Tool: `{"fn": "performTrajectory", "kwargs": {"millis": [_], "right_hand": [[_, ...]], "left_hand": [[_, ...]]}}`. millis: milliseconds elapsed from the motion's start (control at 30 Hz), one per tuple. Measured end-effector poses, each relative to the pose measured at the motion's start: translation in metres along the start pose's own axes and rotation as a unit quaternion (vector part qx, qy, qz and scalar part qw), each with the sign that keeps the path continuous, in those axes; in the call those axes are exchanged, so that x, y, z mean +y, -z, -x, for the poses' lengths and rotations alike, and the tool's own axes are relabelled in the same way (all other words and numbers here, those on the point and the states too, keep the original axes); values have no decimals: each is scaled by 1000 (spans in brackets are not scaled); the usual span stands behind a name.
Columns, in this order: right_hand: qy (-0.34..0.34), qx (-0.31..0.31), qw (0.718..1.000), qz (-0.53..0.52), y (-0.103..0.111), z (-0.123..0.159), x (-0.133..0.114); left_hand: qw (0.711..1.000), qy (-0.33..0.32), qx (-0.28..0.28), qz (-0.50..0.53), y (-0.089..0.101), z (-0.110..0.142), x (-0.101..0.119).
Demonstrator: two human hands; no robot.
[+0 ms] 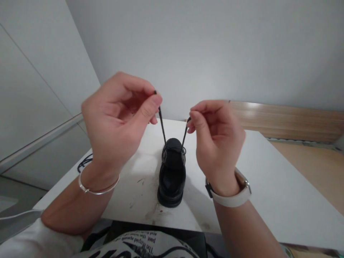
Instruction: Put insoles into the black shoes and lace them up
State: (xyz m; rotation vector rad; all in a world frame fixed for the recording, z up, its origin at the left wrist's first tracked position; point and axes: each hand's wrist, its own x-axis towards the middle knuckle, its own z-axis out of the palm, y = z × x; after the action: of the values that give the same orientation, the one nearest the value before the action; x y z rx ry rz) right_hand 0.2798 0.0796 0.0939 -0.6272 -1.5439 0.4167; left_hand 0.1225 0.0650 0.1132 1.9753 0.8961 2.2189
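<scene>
A black shoe (172,179) stands on the white table, its toe pointing away from me and its opening toward me. Two ends of a dark shoelace (162,125) rise from its upper part, drawn up and apart. Between thumb and forefinger, my left hand (120,114) pinches one end, whose tip pokes out above the fingers. Lower and to the right, my right hand (217,136) pinches the other end of the lace. Both hands are raised above the shoe without touching it.
The white table (268,186) bears dark smudges near the shoe. A black cable (84,163) lies at its left edge. Behind it are a pale wall (201,46) and a wooden board (290,120); a white panel (34,71) stands at the left.
</scene>
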Motion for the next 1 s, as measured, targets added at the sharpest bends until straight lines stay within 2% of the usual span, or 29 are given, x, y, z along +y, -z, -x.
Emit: {"fn": "performTrajectory", "kwargs": {"millis": [67, 167, 300, 400, 467, 567, 667, 833, 1000], "right_hand": [[13, 24, 999, -35, 0, -9, -18], [22, -1, 998, -60, -3, -14, -34], [80, -31, 993, -76, -10, -13, -36], [116, -10, 993, 2, -10, -14, -32], [95, -4, 995, 19, -9, -15, -29], [39, -19, 997, -62, -9, -16, -22], [-12, -55, 990, -126, -8, -13, -14], [-62, -139, 977, -147, -1, -8, -1], [-89, -141, 977, -129, 11, -9, 6]], "left_hand": [[1000, 3, 9, 13, -3, -4, 5], [999, 43, -11, 8, -10, -1, 8], [990, 82, -42, 106, -14, 7, 7], [962, 164, -96, 198, -12, 7, 5], [943, 216, -130, 216, -10, 4, 5], [935, 242, -146, 215, -8, -1, 7], [934, 233, -135, 236, -7, 0, 7], [937, 214, -148, 231, -5, 5, 3], [943, 197, -147, 225, 3, 4, -7]]}}
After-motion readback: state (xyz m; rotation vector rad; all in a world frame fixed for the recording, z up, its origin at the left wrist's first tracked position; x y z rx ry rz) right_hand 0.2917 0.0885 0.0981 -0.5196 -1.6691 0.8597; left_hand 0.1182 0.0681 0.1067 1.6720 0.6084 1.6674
